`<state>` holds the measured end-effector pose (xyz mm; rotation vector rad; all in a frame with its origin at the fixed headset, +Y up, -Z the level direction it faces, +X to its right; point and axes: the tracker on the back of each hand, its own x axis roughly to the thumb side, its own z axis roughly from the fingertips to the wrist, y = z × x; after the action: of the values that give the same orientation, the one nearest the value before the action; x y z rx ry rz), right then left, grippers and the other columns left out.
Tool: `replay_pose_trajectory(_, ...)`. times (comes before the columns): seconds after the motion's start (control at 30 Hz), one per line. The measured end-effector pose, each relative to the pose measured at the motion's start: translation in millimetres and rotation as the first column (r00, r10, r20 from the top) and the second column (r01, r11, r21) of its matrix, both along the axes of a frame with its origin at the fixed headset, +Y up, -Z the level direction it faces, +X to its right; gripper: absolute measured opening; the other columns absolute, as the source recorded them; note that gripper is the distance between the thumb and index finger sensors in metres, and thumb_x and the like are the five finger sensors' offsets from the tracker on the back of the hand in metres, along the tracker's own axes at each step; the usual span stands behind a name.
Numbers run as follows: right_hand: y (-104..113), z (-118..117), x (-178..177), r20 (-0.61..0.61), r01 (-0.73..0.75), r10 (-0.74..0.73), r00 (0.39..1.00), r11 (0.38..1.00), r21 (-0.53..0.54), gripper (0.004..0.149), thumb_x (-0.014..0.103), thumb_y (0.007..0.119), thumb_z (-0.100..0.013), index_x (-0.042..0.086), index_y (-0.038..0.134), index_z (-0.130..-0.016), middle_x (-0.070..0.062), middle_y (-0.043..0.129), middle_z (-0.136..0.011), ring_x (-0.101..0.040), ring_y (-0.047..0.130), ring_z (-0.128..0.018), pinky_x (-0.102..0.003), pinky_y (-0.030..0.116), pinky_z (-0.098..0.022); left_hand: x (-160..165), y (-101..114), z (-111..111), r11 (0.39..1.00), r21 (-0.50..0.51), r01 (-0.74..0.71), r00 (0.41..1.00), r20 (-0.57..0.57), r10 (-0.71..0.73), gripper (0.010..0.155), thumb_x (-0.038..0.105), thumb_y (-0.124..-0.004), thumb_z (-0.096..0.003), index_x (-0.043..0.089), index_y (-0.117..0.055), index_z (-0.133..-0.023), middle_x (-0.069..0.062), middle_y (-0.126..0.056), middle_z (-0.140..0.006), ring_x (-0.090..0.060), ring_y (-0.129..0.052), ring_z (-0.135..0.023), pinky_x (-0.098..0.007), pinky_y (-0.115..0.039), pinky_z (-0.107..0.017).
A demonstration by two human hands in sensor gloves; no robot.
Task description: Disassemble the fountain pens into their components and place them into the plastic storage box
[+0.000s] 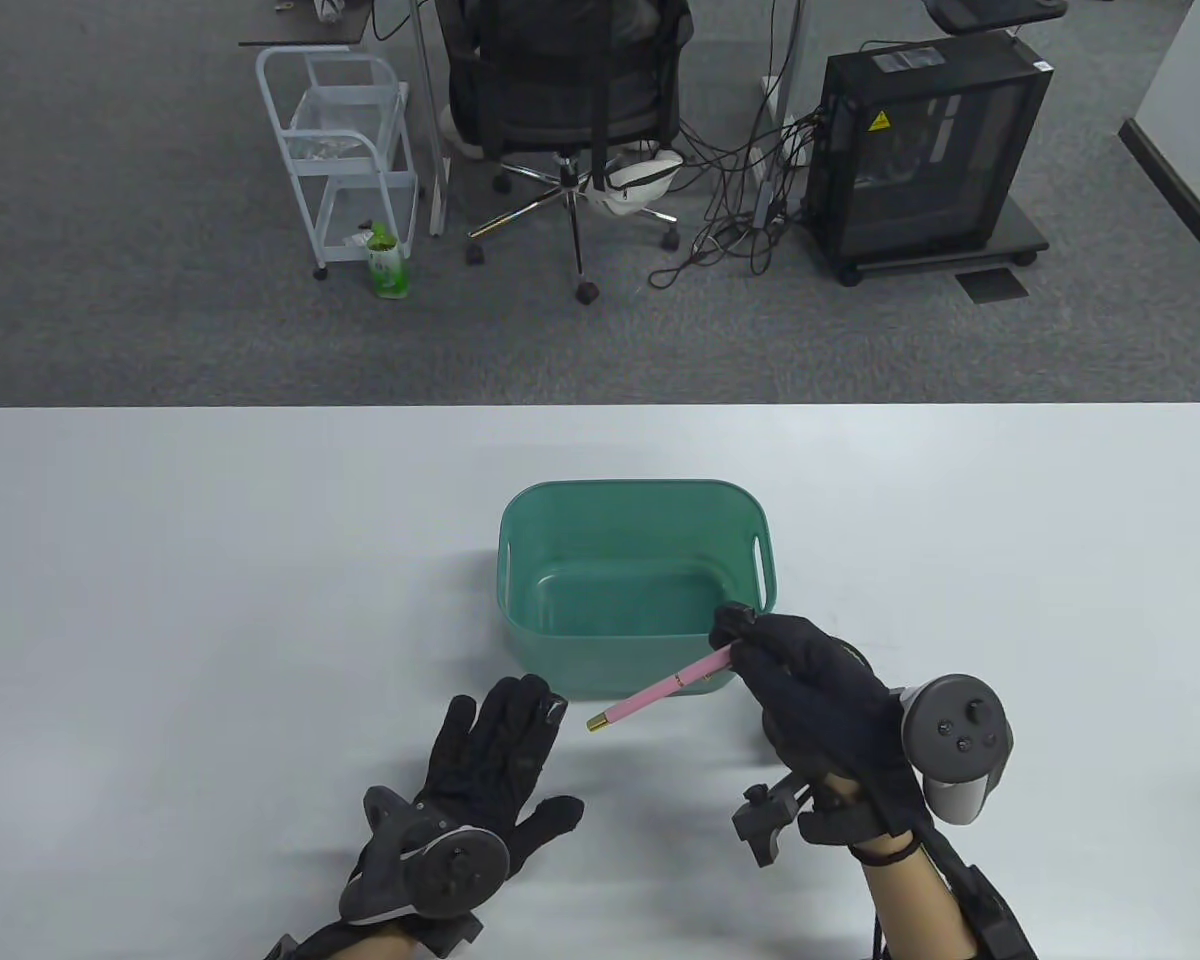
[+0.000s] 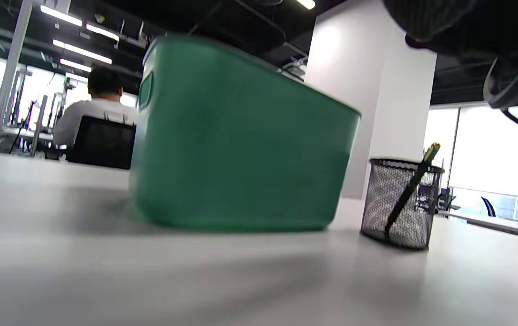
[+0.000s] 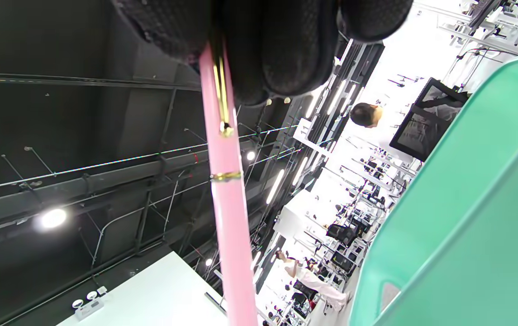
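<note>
A pink fountain pen (image 1: pixel 660 690) with gold trim is held in the air just in front of the green plastic storage box (image 1: pixel 520 560). My right hand (image 1: pixel 760 650) grips its cap end, and the gold-tipped barrel points left and toward me. The right wrist view shows the pink pen (image 3: pixel 228 203), its gold clip and ring, under my gloved fingers (image 3: pixel 286 50), with the box wall (image 3: pixel 467 226) on the right. My left hand (image 1: pixel 505 740) lies flat on the table with straight, spread fingers, to the pen's left and holding nothing. The box (image 2: pixel 236 140) looks empty.
A black mesh pen holder (image 2: pixel 396 203) with a dark pen in it stands to the right of the box in the left wrist view. Beyond the white table (image 1: pixel 160 560) are an office chair (image 1: pixel 570 110), a white cart (image 1: pixel 345 150) and a computer case (image 1: pixel 925 150).
</note>
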<state>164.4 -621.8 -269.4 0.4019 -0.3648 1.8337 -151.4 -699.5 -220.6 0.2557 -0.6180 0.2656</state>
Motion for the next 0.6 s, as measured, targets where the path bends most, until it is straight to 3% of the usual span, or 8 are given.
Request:
replay_pose_trajectory(0.23,1,4,-1,-0.004,0.018,-0.017,1.0,1.0,0.025,0.039,0.039,0.076,-0.056,0.028,0.083,-0.092,0.001,0.091,-0.087,-0.017,0.09,-0.072,-0.046,0.065,-0.069,21,56,-5,0.99,0.094,-0.104,0.994,0.046,0.1,0.085,0.06,-0.064,-0.0624,0.015,-0.032,-0.127,-0.016,-0.034,-0.134,-0.04,-0.034,-0.122,-0.061,-0.02,-0.088)
replay_pose_trajectory(0.5,1,7,-2,0.008,0.054,-0.054,0.998,0.997,0.055,0.038,0.039,0.076,-0.056,0.029,0.083,-0.092,0.001,0.09,-0.088,-0.017,0.09,-0.072,-0.045,0.065,-0.069,41,79,-18,0.982,0.087,-0.165,0.984,0.085,0.158,0.081,0.061,-0.063,-0.0626,0.017,-0.043,-0.127,-0.016,-0.043,-0.134,-0.04,-0.041,-0.122,-0.063,-0.025,-0.088)
replay_pose_trajectory(0.6,0,9,-4,0.005,0.071,-0.071,0.997,0.995,0.072,0.038,0.039,0.076,-0.056,0.029,0.083,-0.092,0.001,0.09,-0.088,-0.017,0.09,-0.072,-0.045,0.065,-0.069,46,80,-19,0.98,0.112,-0.164,0.984,0.091,0.154,0.077,0.061,-0.063,-0.0622,0.015,-0.054,-0.124,-0.018,-0.071,-0.123,-0.04,-0.075,-0.109,-0.061,-0.05,-0.084)
